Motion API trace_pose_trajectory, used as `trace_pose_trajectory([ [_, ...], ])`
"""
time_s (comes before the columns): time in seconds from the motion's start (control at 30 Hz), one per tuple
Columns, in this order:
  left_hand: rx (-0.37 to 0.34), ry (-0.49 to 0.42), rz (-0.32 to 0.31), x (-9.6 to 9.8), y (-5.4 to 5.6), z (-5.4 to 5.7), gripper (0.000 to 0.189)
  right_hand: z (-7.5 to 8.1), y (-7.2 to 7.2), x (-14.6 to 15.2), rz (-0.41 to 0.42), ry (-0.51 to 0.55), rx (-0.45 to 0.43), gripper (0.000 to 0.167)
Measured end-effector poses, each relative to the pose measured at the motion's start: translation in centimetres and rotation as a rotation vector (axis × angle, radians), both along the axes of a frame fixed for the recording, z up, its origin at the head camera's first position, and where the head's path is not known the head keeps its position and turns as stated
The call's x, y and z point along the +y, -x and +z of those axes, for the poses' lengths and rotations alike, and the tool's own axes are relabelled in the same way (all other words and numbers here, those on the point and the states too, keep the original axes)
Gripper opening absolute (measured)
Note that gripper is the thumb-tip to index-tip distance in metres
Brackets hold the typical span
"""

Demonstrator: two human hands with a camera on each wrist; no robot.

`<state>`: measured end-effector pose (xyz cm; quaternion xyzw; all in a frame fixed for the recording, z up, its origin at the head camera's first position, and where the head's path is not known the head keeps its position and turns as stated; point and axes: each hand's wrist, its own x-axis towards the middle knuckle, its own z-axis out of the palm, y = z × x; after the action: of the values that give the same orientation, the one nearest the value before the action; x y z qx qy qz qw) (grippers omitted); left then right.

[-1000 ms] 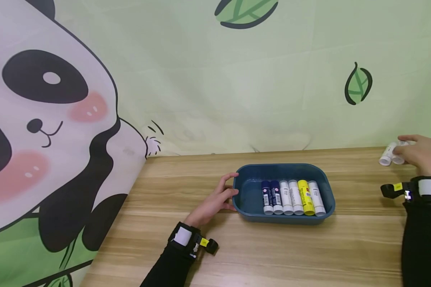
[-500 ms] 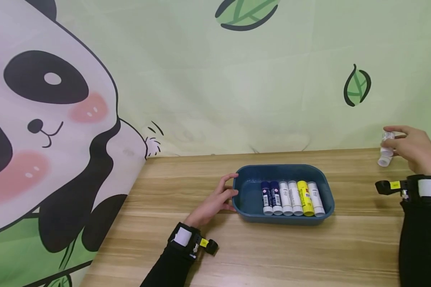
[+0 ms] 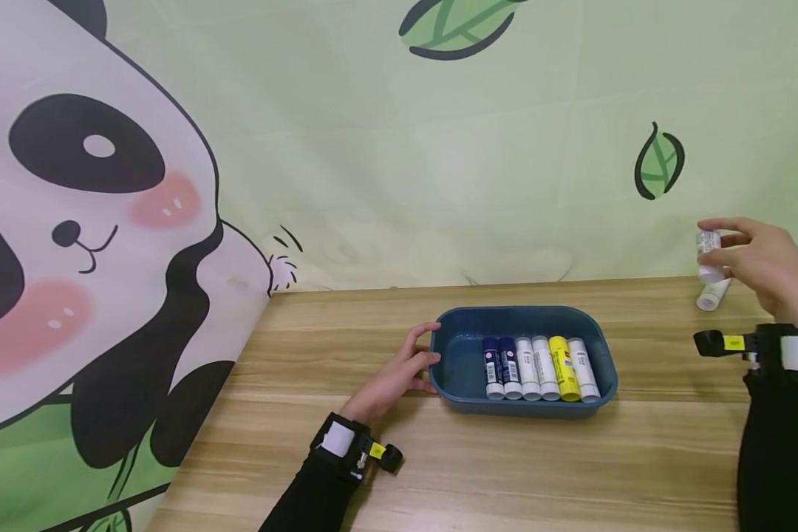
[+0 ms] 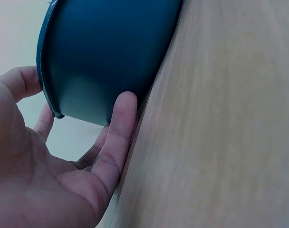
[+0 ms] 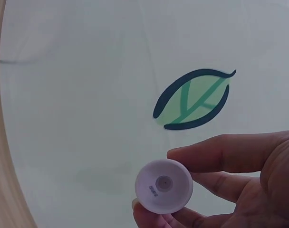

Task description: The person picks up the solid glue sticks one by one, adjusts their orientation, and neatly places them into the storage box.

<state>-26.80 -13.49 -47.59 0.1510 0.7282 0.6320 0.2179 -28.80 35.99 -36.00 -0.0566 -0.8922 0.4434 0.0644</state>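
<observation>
My right hand point(image 3: 768, 270) pinches a white glue stick point(image 3: 708, 255) between thumb and fingers, raised above the table's back right. Its round hollow base point(image 5: 156, 197) faces the camera in the right wrist view. Below it, a second white glue stick point(image 3: 711, 295) lies on the table, partly covered by the held one and the hand. On the left, my left hand point(image 3: 392, 377) rests spread fingers against the end of a dark blue plastic bin point(image 3: 525, 406); fingertips touch the rim and outer wall point(image 4: 97, 61). Several glue sticks lie side by side inside: white, navy, and one yellow point(image 3: 564, 369).
The bin stands mid-table on a wood-grain tabletop point(image 3: 505, 473). Bare bin floor point(image 3: 462, 362) shows left of the glue sticks. Behind the table's back edge hangs a pale green cloth point(image 3: 346, 162) printed with a panda and leaves.
My right hand has lifted one white glue stick off the table and moved it slightly up and left, leaving the other lying there. The left hand and bin stay in place.
</observation>
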Motion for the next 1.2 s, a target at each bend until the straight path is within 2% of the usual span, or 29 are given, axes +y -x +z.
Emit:
trace_pose_trajectory([
  [0.33, 0.002, 0.002, -0.006, -0.1, 0.0, -0.1, 0.057, 1.7, -0.7, -2.2, 0.097, 0.016, 0.045, 0.058],
  [1.2, -0.004, 0.000, -0.012, -0.1, 0.1, -0.1, 0.056, 3.2, -0.9, -5.2, 0.254, -0.006, -0.028, 0.061],
])
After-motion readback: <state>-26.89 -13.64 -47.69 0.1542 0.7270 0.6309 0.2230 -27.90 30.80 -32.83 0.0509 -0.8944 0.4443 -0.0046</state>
